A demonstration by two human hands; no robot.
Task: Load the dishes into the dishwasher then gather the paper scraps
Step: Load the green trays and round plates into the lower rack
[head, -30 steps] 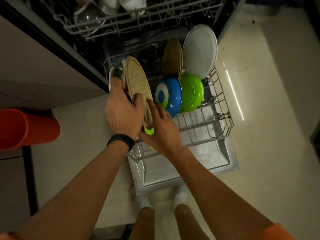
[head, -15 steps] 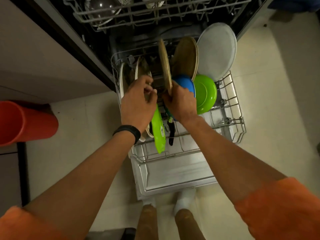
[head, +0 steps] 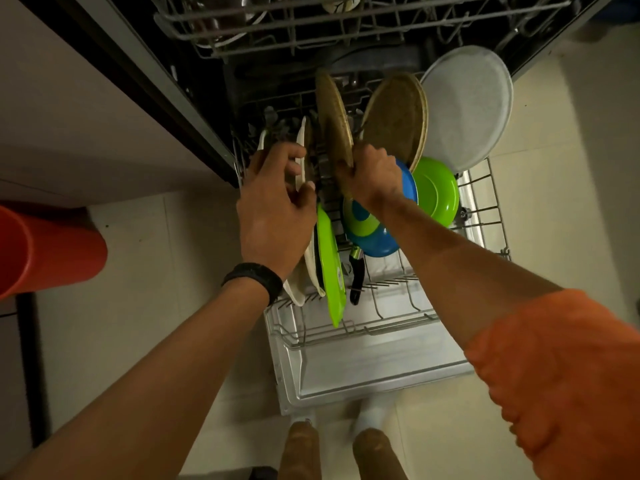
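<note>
Woven mat [head: 334,123] | looks light, stiff; take by rim | right grip [head: 372,174] clenched on its low rim | left grip [head: 277,206] holds white plate [head: 301,136]

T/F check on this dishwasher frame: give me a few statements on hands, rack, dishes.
1. The right hand grips a woven mat standing on edge. True.
2. The green cutting board lies flat on the floor. False: it stands on edge in the lower rack.
3. The lower rack is pushed inside the dishwasher. False: it is pulled out over the open door.
4. The left hand holds a white plate. True.
</note>
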